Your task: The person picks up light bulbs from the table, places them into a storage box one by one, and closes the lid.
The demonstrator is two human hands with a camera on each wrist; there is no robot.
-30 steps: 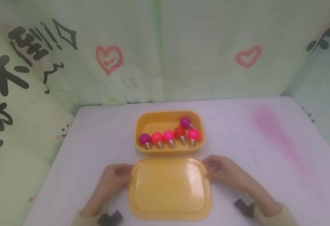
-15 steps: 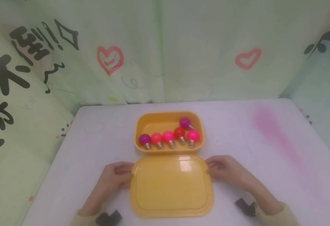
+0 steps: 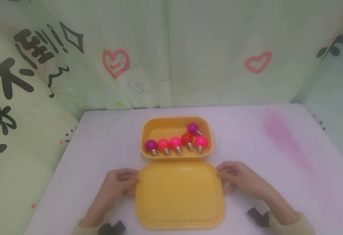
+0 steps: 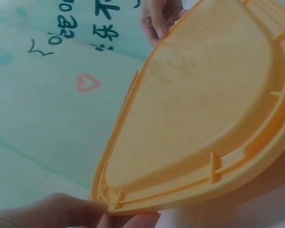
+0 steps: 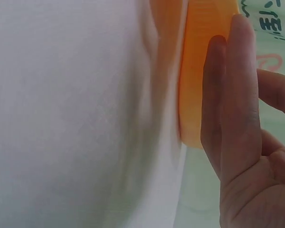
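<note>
A yellow plastic lid [image 3: 179, 195] is held off the white table, its near side toward me. My left hand [image 3: 116, 186] pinches its left edge near the far corner; the left wrist view shows thumb and fingers gripping the rim of the lid [image 4: 194, 95], with its ribbed underside visible. On the right edge, my right hand [image 3: 240, 178] pinches the rim near the far corner. Just beyond the lid stands the open yellow box [image 3: 168, 124]. Several round light bulbs [image 3: 175, 142], purple, pink and red with metal screw bases, lie inside it, mostly along the near wall.
The white table [image 3: 262, 140] has a pink stain on its right side. Pale green curtains [image 3: 206, 65] with hearts and black lettering enclose the back and sides. Dark wrist-camera mounts [image 3: 112, 227] sit at the sleeves.
Both hands keep hold of the lid. It has shifted slightly right and its tilt has changed, so the bright glare on its top has faded. The box and bulbs have stayed put.
</note>
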